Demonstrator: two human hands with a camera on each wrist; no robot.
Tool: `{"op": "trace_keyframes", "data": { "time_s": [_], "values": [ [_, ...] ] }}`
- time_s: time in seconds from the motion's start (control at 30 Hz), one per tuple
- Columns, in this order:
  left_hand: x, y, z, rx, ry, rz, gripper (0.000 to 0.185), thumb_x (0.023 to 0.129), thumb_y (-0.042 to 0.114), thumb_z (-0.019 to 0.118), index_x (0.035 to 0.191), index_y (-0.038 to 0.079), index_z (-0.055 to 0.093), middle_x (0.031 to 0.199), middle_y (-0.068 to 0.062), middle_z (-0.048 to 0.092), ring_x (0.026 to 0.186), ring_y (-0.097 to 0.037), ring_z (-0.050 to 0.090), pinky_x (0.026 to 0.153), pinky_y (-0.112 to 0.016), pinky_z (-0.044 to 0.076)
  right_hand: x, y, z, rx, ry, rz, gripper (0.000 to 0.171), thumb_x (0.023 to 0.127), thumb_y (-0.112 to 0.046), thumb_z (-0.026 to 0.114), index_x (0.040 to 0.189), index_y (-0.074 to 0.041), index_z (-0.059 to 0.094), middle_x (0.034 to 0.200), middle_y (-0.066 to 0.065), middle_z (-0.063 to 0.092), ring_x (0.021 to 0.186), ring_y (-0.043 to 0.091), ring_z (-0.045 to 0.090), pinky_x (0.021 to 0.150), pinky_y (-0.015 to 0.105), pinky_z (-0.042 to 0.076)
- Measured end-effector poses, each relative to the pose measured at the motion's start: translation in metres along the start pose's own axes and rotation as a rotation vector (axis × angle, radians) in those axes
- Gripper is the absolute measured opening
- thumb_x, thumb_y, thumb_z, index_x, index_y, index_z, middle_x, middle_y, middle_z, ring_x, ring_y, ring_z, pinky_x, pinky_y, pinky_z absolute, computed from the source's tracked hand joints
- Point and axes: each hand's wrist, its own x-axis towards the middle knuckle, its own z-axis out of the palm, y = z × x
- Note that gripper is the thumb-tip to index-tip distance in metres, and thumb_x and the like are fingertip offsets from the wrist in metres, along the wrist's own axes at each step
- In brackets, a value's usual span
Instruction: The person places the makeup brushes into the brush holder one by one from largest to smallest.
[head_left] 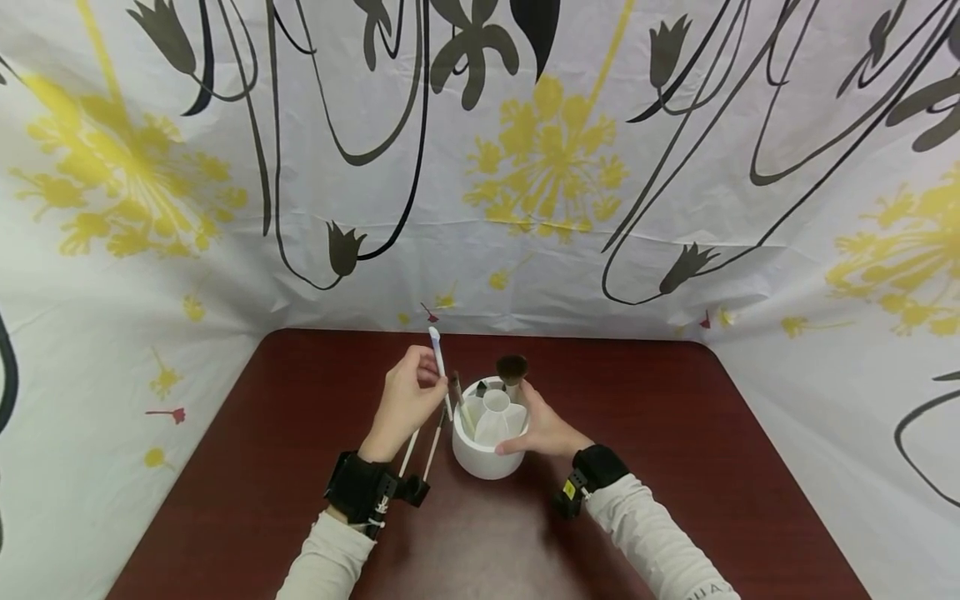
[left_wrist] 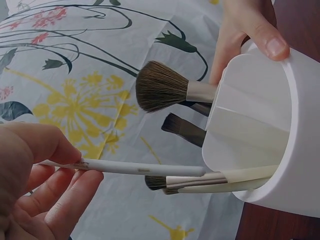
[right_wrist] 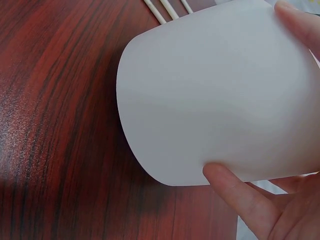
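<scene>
My left hand [head_left: 405,396] pinches a slim white-handled makeup brush [left_wrist: 145,168] between thumb and fingertips. In the left wrist view its plain handle end points at the mouth of a round white brush holder [head_left: 483,464]; the other end is behind the hand. My right hand [head_left: 553,431] grips the holder's right side, thumb at the rim and fingers round the wall [right_wrist: 215,90]. Inside the divided holder stand a big fluffy brush [left_wrist: 161,87], a smaller flat brush [left_wrist: 184,128] and slim pale-handled brushes [left_wrist: 225,179].
Thin pale-handled brushes [head_left: 432,454] lie on the dark red-brown table [head_left: 300,433] just left of the holder, partly behind my left wrist. A patterned cloth [head_left: 540,275] with yellow flowers hangs behind the table's far edge and along its sides.
</scene>
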Motion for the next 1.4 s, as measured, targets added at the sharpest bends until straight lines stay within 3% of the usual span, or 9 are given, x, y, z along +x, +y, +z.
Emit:
{"op": "trace_keyframes", "data": {
  "time_s": [0.97,1.2,1.4],
  "values": [
    [-0.002,-0.023,0.015,0.035,-0.072,-0.14,0.024,0.077,0.005,0.064,0.098,0.004,0.053,0.088,-0.01,0.06,0.08,-0.021,0.063,0.062,-0.028,0.051,0.001,0.0,0.0,-0.015,0.005,0.006,0.116,0.055,-0.025,0.086,0.144,-0.009,0.013,0.138,0.013,0.032,0.126,0.024,0.033,0.102,0.043,0.027],
    [-0.005,-0.028,0.019,0.043,-0.094,-0.183,0.024,0.076,0.006,0.065,0.097,0.004,0.052,0.088,-0.009,0.061,0.08,-0.021,0.064,0.06,-0.028,0.051,-0.001,-0.007,0.0,0.004,0.005,0.006,0.114,0.057,-0.018,0.086,0.143,-0.005,0.012,0.139,0.017,0.03,0.126,0.028,0.033,0.101,0.046,0.027],
    [-0.009,-0.033,0.022,0.044,-0.116,-0.188,0.024,0.077,0.006,0.065,0.098,0.005,0.052,0.088,-0.008,0.061,0.08,-0.019,0.064,0.06,-0.027,0.05,0.0,-0.002,0.0,0.013,0.001,-0.016,0.114,0.055,-0.023,0.086,0.143,-0.01,0.015,0.137,0.013,0.034,0.124,0.024,0.036,0.101,0.044,0.028]
  ]
}}
